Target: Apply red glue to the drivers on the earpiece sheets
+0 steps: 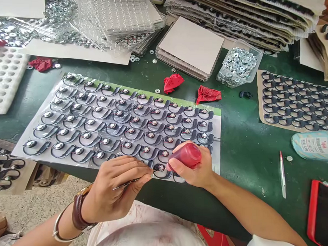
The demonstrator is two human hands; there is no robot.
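Note:
My left hand (122,187) is closed around a thin metal tool (126,183), perhaps tweezers, at the front edge of a white sheet (216,155). Rows of dark curved earphone-like parts (128,145), each with a round silvery disc at one end, lie on that sheet. In my right hand (194,167) is a small red squeeze bottle (188,155), tilted with its base up toward me. The bottle's narrow end points down at a part (159,168) in the front row. Both hands are close together, and the bottle's tip is hard to make out.
A clear box of metal washers (240,64) stands behind, beside a stack of card sheets (191,45). Red crumpled pieces (173,82) lie behind the sheet. At right are another tray of parts (299,102), a pen (282,175) and a red-cased phone (322,215).

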